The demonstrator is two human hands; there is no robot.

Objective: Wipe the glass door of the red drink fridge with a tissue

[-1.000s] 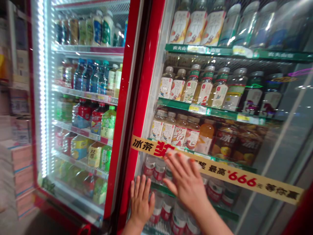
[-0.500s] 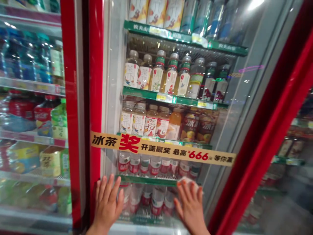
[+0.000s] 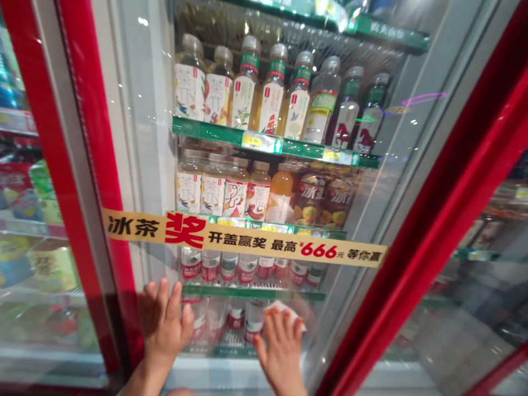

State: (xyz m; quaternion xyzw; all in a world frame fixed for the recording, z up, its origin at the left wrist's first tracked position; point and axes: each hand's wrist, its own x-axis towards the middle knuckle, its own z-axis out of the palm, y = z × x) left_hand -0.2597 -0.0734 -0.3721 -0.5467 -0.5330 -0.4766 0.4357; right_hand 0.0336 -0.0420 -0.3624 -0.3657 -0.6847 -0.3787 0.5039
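My right hand (image 3: 280, 344) holds a white tissue or cloth (image 3: 293, 314) under its outstretched fingers, against the glass door (image 3: 363, 181) of a drinks fridge. Only the upper and right edges of the tissue show past the fingertips. To the left, my left hand (image 3: 164, 322) is open with nothing in it, its fingers pointing up, near the red door frame (image 3: 95, 126). Whether its palm touches the glass, I cannot tell. Above both hands a yellow printed strip (image 3: 237, 241) runs across the door. Bottles (image 3: 243, 267) stand on shelves behind the glass.
Red frame bars border the door, one slanting at the right (image 3: 416, 231). Green-edged shelves (image 3: 218, 132) carry rows of tea and juice bottles inside. Another drinks cabinet (image 3: 45, 225) stands at the left. Lights reflect in the glass.
The view has moved closer and tilted. My right hand has shifted left and slightly down with the tissue under it. My left hand has also shifted left in the picture.
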